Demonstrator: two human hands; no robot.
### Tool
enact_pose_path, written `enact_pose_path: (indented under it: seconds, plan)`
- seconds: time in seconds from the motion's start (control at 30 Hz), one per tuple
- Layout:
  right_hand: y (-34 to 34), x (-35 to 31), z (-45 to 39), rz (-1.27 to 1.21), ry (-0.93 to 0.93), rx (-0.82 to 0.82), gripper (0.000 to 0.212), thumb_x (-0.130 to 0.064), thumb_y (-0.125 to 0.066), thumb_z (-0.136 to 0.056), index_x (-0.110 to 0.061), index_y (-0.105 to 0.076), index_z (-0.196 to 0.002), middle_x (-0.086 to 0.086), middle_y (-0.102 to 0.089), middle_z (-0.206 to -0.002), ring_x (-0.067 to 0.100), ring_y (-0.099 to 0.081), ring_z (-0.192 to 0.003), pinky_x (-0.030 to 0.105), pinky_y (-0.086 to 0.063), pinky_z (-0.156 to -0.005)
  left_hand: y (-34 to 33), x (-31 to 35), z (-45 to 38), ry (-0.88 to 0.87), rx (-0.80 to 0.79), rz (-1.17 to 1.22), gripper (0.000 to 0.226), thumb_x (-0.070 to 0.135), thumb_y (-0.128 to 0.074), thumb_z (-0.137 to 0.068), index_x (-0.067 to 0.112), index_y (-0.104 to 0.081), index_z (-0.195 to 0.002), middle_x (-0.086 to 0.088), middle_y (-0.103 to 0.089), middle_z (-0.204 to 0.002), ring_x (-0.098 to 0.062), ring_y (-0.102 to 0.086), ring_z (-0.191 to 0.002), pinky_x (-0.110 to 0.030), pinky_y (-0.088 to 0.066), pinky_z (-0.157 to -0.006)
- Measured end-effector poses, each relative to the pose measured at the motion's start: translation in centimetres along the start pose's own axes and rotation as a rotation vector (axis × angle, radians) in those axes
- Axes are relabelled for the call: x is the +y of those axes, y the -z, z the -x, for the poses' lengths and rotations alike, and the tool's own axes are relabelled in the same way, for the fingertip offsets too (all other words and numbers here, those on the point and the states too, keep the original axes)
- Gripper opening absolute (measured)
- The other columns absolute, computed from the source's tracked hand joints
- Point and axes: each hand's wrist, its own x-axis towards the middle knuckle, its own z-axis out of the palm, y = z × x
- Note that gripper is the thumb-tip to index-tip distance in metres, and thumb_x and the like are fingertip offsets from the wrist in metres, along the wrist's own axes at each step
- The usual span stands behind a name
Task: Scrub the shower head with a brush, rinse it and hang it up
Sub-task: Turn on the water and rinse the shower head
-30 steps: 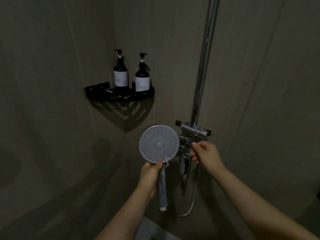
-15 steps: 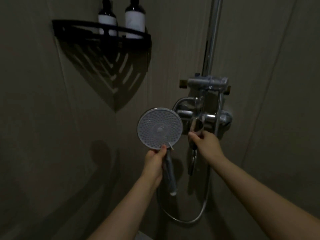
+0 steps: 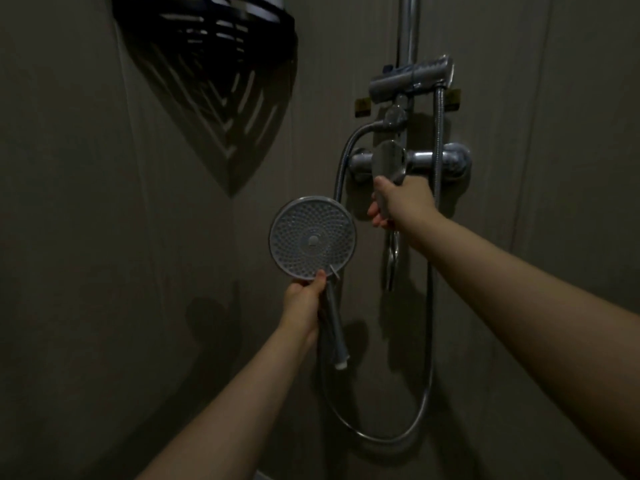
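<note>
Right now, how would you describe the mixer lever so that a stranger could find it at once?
Follow the chrome riser pipe down the wall to the horizontal mixer valve. The mixer lever is the flat, rounded chrome paddle at its centre, with the right hand gripping it from below. Unlike the round perforated shower head in the left hand, it has no holes.

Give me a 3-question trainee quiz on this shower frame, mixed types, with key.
1. True or false: the left hand holds the shower head by its handle, spray face toward the camera.
2. What does the right hand grip? A) brush B) mixer lever C) corner shelf
3. Fill in: the hose hangs in a ___ below the mixer.

Key: 1 true; 2 B; 3 loop.
</note>
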Motion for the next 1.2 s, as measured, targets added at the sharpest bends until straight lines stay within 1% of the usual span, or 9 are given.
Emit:
enact_pose_path:
  seconds: [0.1, 0.2, 0.4, 0.67, 0.8, 0.9, 1.03, 1.13, 1.2]
  plan:
    - [-0.1, -0.6, 0.3, -0.035, -0.043, 0.007, 0.027, -0.029, -0.046, -0.096, -0.011, -0.053, -0.077, 0.007, -0.057, -0.065, 0.014, -0.051, -0.047, 0.016, -0.039, -0.037, 0.9, -1.1, 0.4, 0.081, 0.018, -0.131, 0.021, 0.014, -0.053, -0.093, 0.003, -0.057, -0.11, -0.009, -0.066, -0.09, -0.015, -0.064, -0.071, -0.021, -0.053, -0.056]
    - [-0.1, -1.0, 0.4, -0.033, -0.087, 0.014, 0.026, -0.029, -0.048, -0.095, -0.006, -0.056, -0.086, 0.009, -0.059, -0.067, 0.015, -0.052, -0.047, 0.016, -0.039, -0.035, 1.7, -1.8, 0.1, 0.105, 0.073, -0.26, 0.027, 0.017, -0.056, -0.091, -0.001, -0.059, -0.11, -0.017, -0.066, -0.108, -0.026, -0.063, -0.09, -0.034, -0.052, -0.078]
    - [-0.2, -1.5, 0.5, 0.002, -0.123, 0.016, 0.028, -0.031, -0.047, -0.096, -0.004, -0.054, -0.093, 0.009, -0.06, -0.068, 0.016, -0.056, -0.049, 0.019, -0.041, -0.041, 3.5, -1.5, 0.1, 0.124, 0.071, -0.44, 0.027, 0.015, -0.057, -0.09, 0.002, -0.06, -0.114, -0.017, -0.065, -0.115, -0.031, -0.062, -0.104, -0.043, -0.047, -0.099]
    - [-0.4, -2.3, 0.6, -0.135, -0.221, 0.061, 0.034, -0.03, -0.049, -0.095, -0.007, -0.044, -0.07, 0.01, -0.055, -0.068, 0.018, -0.053, -0.053, 0.01, -0.034, -0.024, 4.2, -0.8, 0.7, 0.166, -0.096, -0.811, 0.032, 0.001, -0.052, -0.09, -0.008, -0.054, -0.121, -0.018, -0.062, -0.114, -0.021, -0.06, -0.082, -0.026, -0.053, -0.072]
    - [-0.2, -2.5, 1.0, -0.053, -0.187, 0.04, 0.033, -0.032, -0.048, -0.095, -0.006, -0.047, -0.076, 0.01, -0.058, -0.069, 0.016, -0.057, -0.053, 0.017, -0.045, -0.033, 3.8, -0.8, 0.7, 0.213, -0.284, -0.989, 0.03, 0.004, -0.055, -0.085, -0.002, -0.058, -0.115, -0.016, -0.064, -0.104, -0.017, -0.061, -0.076, -0.025, -0.054, -0.064]
    - [0.3, -1.2, 1.2, -0.018, -0.067, -0.04, 0.028, -0.033, -0.04, -0.098, -0.008, -0.05, -0.091, 0.008, -0.06, -0.068, 0.015, -0.058, -0.051, 0.018, -0.046, -0.042, 3.5, -0.9, 0.5, 0.215, -0.33, -1.064, 0.03, 0.008, -0.052, -0.089, -0.008, -0.059, -0.113, -0.024, -0.065, -0.102, -0.021, -0.059, -0.069, -0.024, -0.052, -0.053]
    - [1.5, 6.2, 3.9, 0.275, 0.25, 0.066, 0.034, -0.032, -0.045, -0.096, -0.023, -0.048, -0.064, -0.001, -0.052, -0.057, 0.003, -0.048, -0.04, 0.023, -0.041, -0.046, 3.3, -0.9, 0.1, 0.159, -0.326, -1.119, 0.027, 0.021, -0.05, -0.094, -0.003, -0.062, -0.099, -0.014, -0.063, -0.081, -0.018, -0.058, -0.06, -0.024, -0.051, -0.05]
    - [1.9, 12.8, 6.8, 0.619, 0.134, -0.004, 0.017, -0.034, -0.065, -0.084, -0.026, -0.05, -0.081, -0.003, -0.058, -0.081, 0.004, -0.054, -0.066, 0.023, -0.045, -0.059, 3.6, -0.8, -0.3, 0.123, -0.332, -1.162, 0.021, 0.023, -0.052, -0.093, 0.005, -0.063, -0.09, -0.015, -0.064, -0.085, -0.02, -0.059, -0.065, -0.03, -0.051, -0.061]
    - [1.3, 15.3, 7.5, 0.506, -0.1, -0.1, 0.07, -0.028, -0.08, -0.069, -0.017, -0.042, -0.126, 0.005, -0.049, -0.129, 0.019, -0.056, -0.111, 0.037, -0.052, -0.088, 3.5, -0.9, -0.2, 0.099, -0.341, -1.192, 0.022, 0.026, -0.052, -0.092, 0.006, -0.063, -0.093, -0.015, -0.065, -0.086, -0.021, -0.059, -0.065, -0.032, -0.05, -0.062]
